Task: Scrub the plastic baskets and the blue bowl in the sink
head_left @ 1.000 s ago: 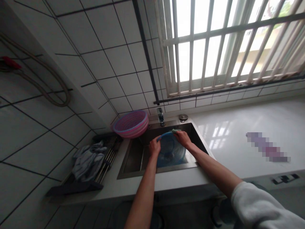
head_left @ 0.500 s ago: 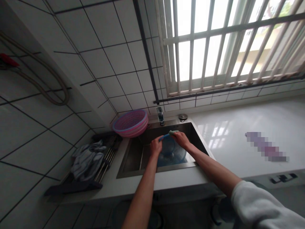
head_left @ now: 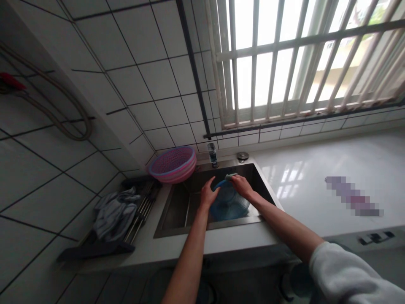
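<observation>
A blue plastic colander basket [head_left: 230, 205] is tilted inside the steel sink [head_left: 177, 207]. My left hand [head_left: 209, 193] grips its left rim with closed fingers. My right hand [head_left: 241, 185] presses a small green cloth [head_left: 230, 175] against the basket's upper rim, fingers closed on it. Both forearms reach over the sink's front edge.
A pink basket [head_left: 173, 164] sits at the sink's back left corner by the tap [head_left: 213, 154]. A grey cloth [head_left: 115, 213] lies on the dark drying rack [head_left: 95, 247] at the left. White countertop [head_left: 316, 177] extends right under the barred window. Tiled walls stand left and behind.
My left hand slid a little up and right along the basket's rim. The basket turned slightly between the hands. The right hand and cloth stayed on the upper rim.
</observation>
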Available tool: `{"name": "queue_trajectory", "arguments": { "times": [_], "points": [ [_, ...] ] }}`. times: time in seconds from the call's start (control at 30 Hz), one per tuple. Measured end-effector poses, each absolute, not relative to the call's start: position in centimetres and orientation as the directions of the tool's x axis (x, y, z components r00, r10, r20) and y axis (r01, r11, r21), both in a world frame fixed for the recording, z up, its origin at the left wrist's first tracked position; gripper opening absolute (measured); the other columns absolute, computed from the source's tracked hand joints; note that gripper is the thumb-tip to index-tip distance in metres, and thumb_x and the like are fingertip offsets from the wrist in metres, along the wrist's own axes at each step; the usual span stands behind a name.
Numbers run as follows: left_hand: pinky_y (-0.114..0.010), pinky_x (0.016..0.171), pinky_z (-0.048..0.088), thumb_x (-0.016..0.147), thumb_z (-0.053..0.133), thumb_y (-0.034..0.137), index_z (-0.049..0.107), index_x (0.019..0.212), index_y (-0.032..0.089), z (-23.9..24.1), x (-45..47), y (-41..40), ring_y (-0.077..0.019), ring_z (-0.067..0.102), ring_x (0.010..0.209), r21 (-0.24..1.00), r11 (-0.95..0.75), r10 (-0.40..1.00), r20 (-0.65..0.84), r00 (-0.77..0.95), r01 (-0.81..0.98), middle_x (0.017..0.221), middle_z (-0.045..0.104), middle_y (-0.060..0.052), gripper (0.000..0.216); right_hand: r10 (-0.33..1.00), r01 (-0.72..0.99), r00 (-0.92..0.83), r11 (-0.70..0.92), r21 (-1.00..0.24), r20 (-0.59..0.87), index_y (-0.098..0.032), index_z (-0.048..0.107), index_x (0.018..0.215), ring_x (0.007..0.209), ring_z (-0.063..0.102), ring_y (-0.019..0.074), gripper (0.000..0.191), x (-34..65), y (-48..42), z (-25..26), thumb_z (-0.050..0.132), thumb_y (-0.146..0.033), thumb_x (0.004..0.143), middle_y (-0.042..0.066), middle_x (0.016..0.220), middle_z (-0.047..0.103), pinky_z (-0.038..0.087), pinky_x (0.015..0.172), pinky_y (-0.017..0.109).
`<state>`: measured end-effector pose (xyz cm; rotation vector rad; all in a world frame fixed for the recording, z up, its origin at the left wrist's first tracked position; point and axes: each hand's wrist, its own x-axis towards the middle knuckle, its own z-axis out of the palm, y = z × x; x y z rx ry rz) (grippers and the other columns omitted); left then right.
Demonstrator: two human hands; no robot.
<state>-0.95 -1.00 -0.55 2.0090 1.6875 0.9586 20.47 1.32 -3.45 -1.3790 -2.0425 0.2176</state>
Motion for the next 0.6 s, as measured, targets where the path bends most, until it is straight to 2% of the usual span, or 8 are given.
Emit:
{"name": "queue_trajectory", "arguments": {
  "times": [0.07,0.13,0.2,0.33,0.43,0.5,0.6],
  "points": [
    [-0.033,0.117,0.046,0.090,0.074,0.018,0.064,0.143,0.028,-0.5,-0.6,-1.1,-0.0209,0.063,0.134,0.636,-0.263,0.962,0.227,0.150,0.725,0.144,0.067,-0.004,0.055,0.821,0.706,-0.364,0.551,-0.445,0.440,-0.021,0.077,0.109,0.096,0.071,0.0201,0.022,19.0,0.8,-3.4,0.058,-0.015,0.099,0.008,0.109,0.077,0.050,0.086,0.026],
    [-0.033,0.112,0.050,0.094,0.069,0.019,0.071,0.135,0.028,-0.4,-0.6,-1.1,-0.0219,0.068,0.128,0.624,-0.236,0.972,0.169,0.165,0.745,0.135,0.073,-0.004,0.042,0.801,0.679,-0.404,0.586,-0.442,0.441,-0.020,0.077,0.107,0.096,0.071,0.0203,0.021,18.4,0.7,-3.3,0.058,-0.016,0.099,0.007,0.106,0.078,0.051,0.087,0.026],
    [-0.033,0.109,0.052,0.097,0.067,0.023,0.074,0.129,0.027,-0.3,-0.9,-1.0,-0.0231,0.070,0.124,0.619,-0.190,0.981,0.156,0.119,0.762,0.130,0.075,-0.005,0.034,0.835,0.708,-0.329,0.527,-0.471,0.440,-0.019,0.078,0.102,0.093,0.072,0.0215,0.018,19.0,1.1,-3.2,0.060,-0.021,0.100,0.008,0.104,0.078,0.051,0.085,0.027],
    [-0.034,0.108,0.053,0.101,0.062,0.032,0.072,0.133,0.024,0.0,-1.6,-0.7,-0.0246,0.070,0.124,0.631,-0.088,0.980,0.192,-0.044,0.771,0.132,0.074,-0.008,0.034,0.897,0.761,-0.063,0.327,-0.560,0.437,-0.017,0.077,0.099,0.089,0.072,0.0244,0.018,21.9,2.1,-3.4,0.062,-0.028,0.100,0.010,0.100,0.079,0.052,0.082,0.031],
    [-0.034,0.105,0.054,0.103,0.060,0.037,0.073,0.133,0.025,0.1,-1.6,-0.7,-0.0258,0.071,0.121,0.609,-0.056,0.975,0.202,-0.087,0.791,0.128,0.076,-0.008,0.035,0.902,0.782,-0.002,0.270,-0.561,0.432,-0.017,0.077,0.098,0.086,0.072,0.0248,0.019,22.8,2.2,-3.7,0.062,-0.028,0.099,0.011,0.096,0.079,0.052,0.080,0.032],
    [-0.034,0.104,0.054,0.103,0.059,0.038,0.073,0.133,0.028,0.0,-1.1,-0.8,-0.0254,0.072,0.119,0.584,-0.101,0.977,0.211,-0.031,0.805,0.126,0.077,-0.007,0.035,0.895,0.796,-0.050,0.303,-0.523,0.443,-0.018,0.078,0.097,0.084,0.071,0.0235,0.020,22.0,1.8,-3.8,0.061,-0.028,0.100,0.010,0.096,0.078,0.052,0.079,0.031],
    [-0.034,0.106,0.053,0.101,0.062,0.036,0.073,0.132,0.030,-0.3,-0.5,-1.1,-0.0260,0.072,0.120,0.528,-0.196,0.975,0.196,0.107,0.826,0.128,0.076,-0.006,0.033,0.855,0.768,-0.263,0.466,-0.439,0.447,-0.019,0.078,0.097,0.085,0.070,0.0208,0.022,19.6,1.1,-3.7,0.057,-0.021,0.101,0.008,0.097,0.078,0.051,0.078,0.028]
  ]
}}
